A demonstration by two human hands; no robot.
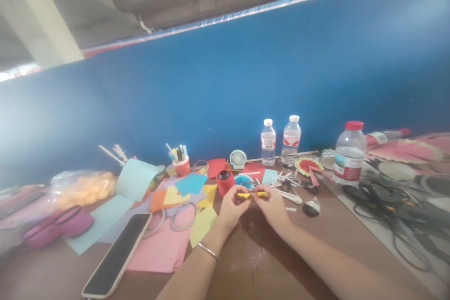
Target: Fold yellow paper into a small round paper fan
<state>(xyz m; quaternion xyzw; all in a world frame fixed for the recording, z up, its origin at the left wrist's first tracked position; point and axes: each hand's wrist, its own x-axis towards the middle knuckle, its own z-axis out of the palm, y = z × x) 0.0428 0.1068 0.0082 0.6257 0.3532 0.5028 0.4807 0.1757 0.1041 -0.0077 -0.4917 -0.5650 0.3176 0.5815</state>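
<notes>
My left hand and my right hand meet over the brown table. Between their fingertips is a narrow yellow piece of paper, which looks folded; both hands are closed on it, and the fingers cover its middle. Just behind my left hand stands a red spool with a dark top. A blue pleated paper rosette lies beyond the yellow paper. To the right of my right hand are a white handled tool and several white paper strips.
Coloured paper sheets and a phone lie on the left. A pen cup, a small fan and water bottles stand along the back. At right are a red-capped bottle and black cables.
</notes>
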